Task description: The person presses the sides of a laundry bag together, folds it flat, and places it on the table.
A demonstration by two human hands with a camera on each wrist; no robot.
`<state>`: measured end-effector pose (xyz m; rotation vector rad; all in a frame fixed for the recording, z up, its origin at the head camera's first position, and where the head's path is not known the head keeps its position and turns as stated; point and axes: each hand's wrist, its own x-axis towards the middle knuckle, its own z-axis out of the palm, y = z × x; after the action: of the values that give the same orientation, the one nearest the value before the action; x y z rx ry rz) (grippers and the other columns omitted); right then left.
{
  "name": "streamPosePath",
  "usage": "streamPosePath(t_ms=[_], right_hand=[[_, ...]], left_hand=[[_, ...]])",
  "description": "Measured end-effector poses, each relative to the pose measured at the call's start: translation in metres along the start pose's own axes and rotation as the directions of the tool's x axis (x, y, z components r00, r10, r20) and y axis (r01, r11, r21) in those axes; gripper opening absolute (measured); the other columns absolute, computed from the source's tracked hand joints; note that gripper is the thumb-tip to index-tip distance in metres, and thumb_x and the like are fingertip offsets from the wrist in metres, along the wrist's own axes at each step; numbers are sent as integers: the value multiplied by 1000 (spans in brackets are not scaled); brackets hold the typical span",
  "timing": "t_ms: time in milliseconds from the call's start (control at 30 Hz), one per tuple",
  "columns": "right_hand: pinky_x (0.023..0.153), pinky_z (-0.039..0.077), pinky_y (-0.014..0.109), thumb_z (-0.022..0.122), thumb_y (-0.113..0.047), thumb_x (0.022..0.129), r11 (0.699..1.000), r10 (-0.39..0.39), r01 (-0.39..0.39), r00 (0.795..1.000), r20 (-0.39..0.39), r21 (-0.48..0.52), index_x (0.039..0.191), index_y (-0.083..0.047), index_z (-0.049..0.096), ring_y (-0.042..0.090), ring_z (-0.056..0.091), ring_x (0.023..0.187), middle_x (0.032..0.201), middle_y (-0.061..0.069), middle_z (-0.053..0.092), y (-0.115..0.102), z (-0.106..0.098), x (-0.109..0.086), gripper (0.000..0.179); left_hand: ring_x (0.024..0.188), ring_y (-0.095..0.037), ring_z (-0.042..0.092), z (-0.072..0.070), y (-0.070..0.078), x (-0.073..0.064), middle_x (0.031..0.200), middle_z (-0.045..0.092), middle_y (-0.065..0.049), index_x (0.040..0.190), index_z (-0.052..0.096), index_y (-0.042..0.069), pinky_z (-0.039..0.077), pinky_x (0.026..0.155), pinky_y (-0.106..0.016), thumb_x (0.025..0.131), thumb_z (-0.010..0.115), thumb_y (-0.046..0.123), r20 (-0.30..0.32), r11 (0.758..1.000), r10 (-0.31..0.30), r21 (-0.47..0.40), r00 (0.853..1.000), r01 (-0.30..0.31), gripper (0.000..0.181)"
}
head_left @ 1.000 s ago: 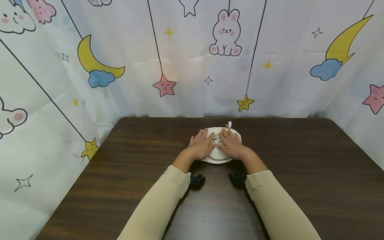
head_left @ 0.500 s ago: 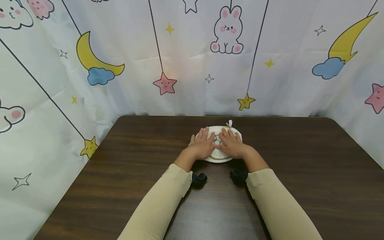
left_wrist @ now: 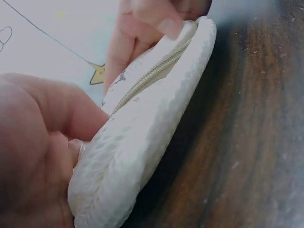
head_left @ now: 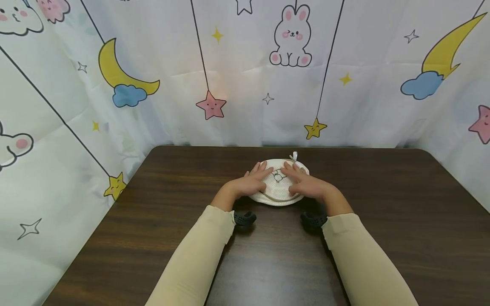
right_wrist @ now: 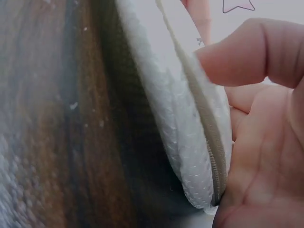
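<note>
A round, white mesh laundry bag [head_left: 278,189] lies on the table with dark line art on its top and a small white loop at its back edge. My left hand [head_left: 250,182] rests on its left side and my right hand [head_left: 308,185] on its right, fingers spread over the top. A zip [left_wrist: 152,71] runs along the near side in the left wrist view. There my left thumb [left_wrist: 71,111] touches the bag's edge. In the right wrist view, my right thumb [right_wrist: 237,59] lies against the top beside the zip. Neither hand's fingers are fully visible.
The dark wooden table [head_left: 153,238] spreads out on all sides of the bag. Behind it and to the left hangs a white curtain [head_left: 245,76] printed with moons, stars and rabbits. Black wrist devices [head_left: 245,219] sit under both cuffs.
Both hands, pressed flat and close together on the bag before, have moved apart toward its sides, uncovering the middle of its top. The head view has tilted slightly downward.
</note>
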<state>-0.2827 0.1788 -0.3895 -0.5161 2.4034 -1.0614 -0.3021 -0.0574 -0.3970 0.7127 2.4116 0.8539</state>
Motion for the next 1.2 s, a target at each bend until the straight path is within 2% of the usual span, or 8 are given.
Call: streamPosePath(t_ms=[100, 233, 533, 700, 800, 900, 1000, 1200], right_hand=[[114, -2, 67, 63, -13, 87, 1000, -16, 16, 1000, -15, -25, 159, -14, 18, 30, -20, 150, 167, 2, -8, 0, 0, 0, 85], [113, 0, 69, 68, -24, 90, 990, -41, 35, 998, -40, -139, 159, -11, 18, 35, -16, 151, 167, 9, -4, -1, 3, 2, 85], [117, -3, 62, 67, -38, 92, 928, -68, 22, 992, -111, -372, 156, 1, 19, 45, -3, 150, 164, 22, 3, -10, 13, 7, 89], [118, -4, 61, 61, -41, 95, 906, -45, -9, 992, -117, -422, 157, 0, 15, 43, -4, 151, 165, 20, 1, -15, 17, 6, 87], [117, -5, 61, 59, -40, 96, 901, -40, -14, 993, -115, -433, 157, 1, 14, 43, -5, 151, 165, 20, 0, -17, 17, 6, 86], [117, -6, 61, 58, -40, 97, 906, -40, -6, 994, -100, -423, 157, 1, 12, 42, -7, 150, 165, 20, -1, -16, 17, 6, 85], [117, -8, 61, 52, -40, 98, 917, -39, 2, 996, -84, -399, 157, 1, 11, 42, -10, 150, 164, 20, -3, -14, 16, 8, 83], [116, -12, 60, 32, -29, 104, 975, -30, 12, 996, -81, -220, 157, -1, 12, 40, -15, 150, 165, 19, -5, -11, 11, 5, 63]], left_hand=[[150, -15, -22, -1, 0, 0, 165, -15, 3, 160, 12, 24, -9, 121, -49, 95, 50, 16, -4, 1000, 6, 21, 1000, -6, 75], [151, -18, -20, 0, 1, 0, 166, -14, 1, 160, 13, 23, -6, 121, -51, 98, 55, 23, -19, 998, 11, 67, 1000, -9, 74], [154, -22, -4, 3, 1, 4, 167, 1, -2, 158, 24, 22, 9, 120, -58, 96, 62, 28, -102, 983, 18, 184, 995, 1, 73], [154, -21, -7, 8, 7, 3, 167, -4, -1, 160, 16, 24, 8, 120, -56, 100, 51, 31, -109, 963, -21, 266, 994, 49, 70], [153, -21, -13, 11, 13, 2, 166, -12, 0, 160, 7, 24, 4, 121, -56, 100, 40, 35, -101, 945, -59, 314, 993, 88, 69], [152, -21, -16, 13, 17, 0, 165, -16, 2, 160, 3, 25, 0, 120, -57, 101, 33, 37, -97, 943, -94, 312, 991, 119, 67], [152, -20, -17, 11, 17, 0, 165, -16, 2, 160, 3, 25, -1, 120, -57, 102, 29, 36, -85, 954, -93, 276, 992, 113, 64], [153, -23, -11, 8, 12, 0, 166, -8, -2, 159, 16, 23, 0, 119, -59, 109, 26, 33, -105, 984, -36, 168, 994, 53, 53]])
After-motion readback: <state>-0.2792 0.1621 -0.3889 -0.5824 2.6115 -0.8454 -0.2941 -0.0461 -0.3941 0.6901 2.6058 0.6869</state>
